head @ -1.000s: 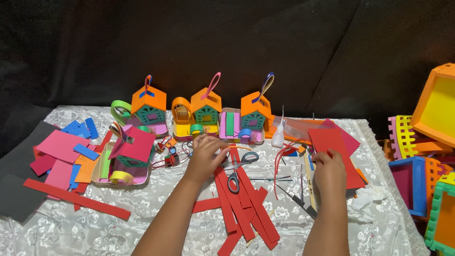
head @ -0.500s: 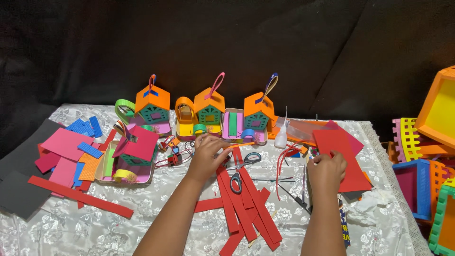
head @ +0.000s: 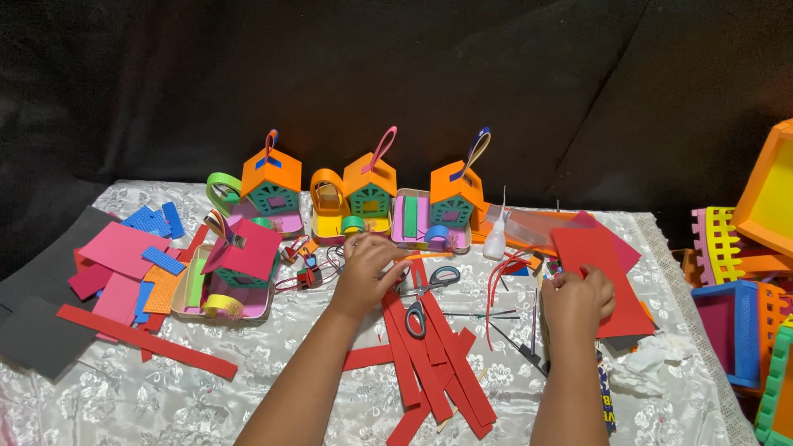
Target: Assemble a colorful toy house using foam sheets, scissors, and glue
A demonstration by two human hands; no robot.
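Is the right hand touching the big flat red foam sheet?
Touching. The head view shows the right hand resting on the lower left corner of the big flat red foam sheet, fingers overlapping its edge with no gap between them.

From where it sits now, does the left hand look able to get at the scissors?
Probably yes. The left hand rests on the red foam strips just beside the scissors, which lie in the open on top of the strips. Nothing stands between them.
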